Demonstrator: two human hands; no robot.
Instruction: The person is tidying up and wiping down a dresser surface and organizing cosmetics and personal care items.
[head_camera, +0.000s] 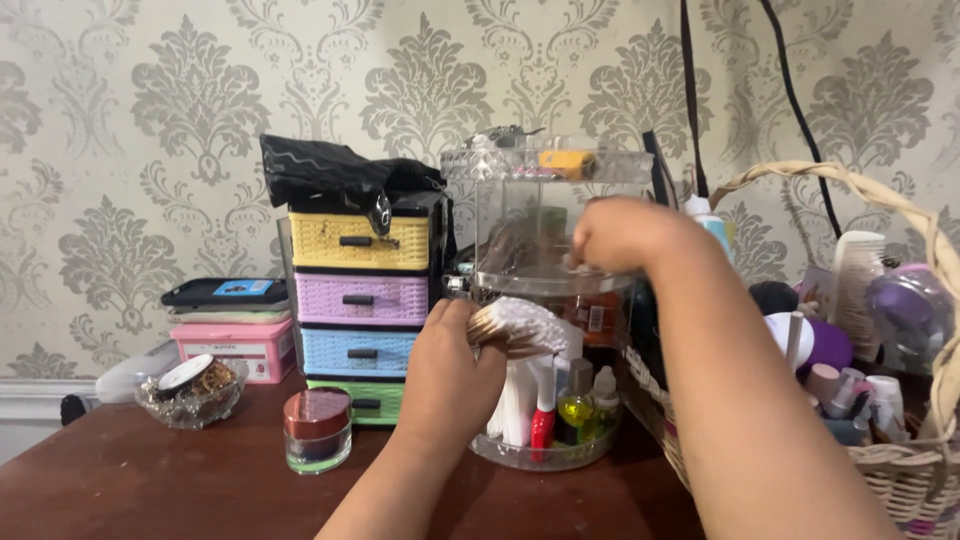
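My left hand (450, 365) pinches a white-tipped brush (515, 327) whose long axis points toward two o'clock, at the clear tiered organizer (545, 290), where my right hand (620, 235) presses its middle shelf at one o'clock.

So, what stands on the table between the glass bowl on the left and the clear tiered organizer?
In the head view, a small round jar with a reddish lid stands between the bowl and the organizer.
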